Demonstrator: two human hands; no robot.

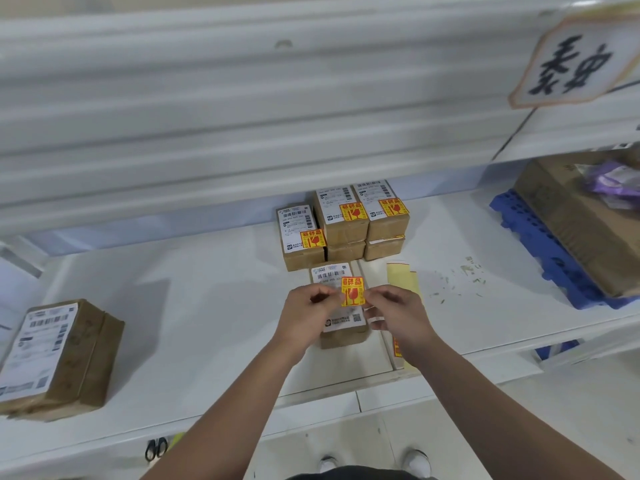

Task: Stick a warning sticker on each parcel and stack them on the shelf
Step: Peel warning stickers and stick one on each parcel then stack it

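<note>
Mostly the view is filled by a white shelf (173, 289) that carries everything. At its right end a brown carton (571, 237) lies on a blue pallet (540, 251). Far left lies a big parcel (59, 355), label up and with no red-and-yellow mark showing. At the back middle is a stack (346, 220) of five small brown boxes: one alone on the left, then two piles of two, and the three tops each bear a yellow and red warning label.

Just in front of it lies one parcel (341, 332), partly hidden under both hands. The left hand (306, 313) pinches the left edge of a sticker (352, 291) between thumb and forefinger, and the right hand (398, 313) pinches its right edge the same way. The sticker is held flat over the parcel's white label; whether it touches cannot be told. A pale yellow backing sheet (403, 278) lies just right of the parcel. Scissors (156, 448) lie below the shelf's front edge.
</note>
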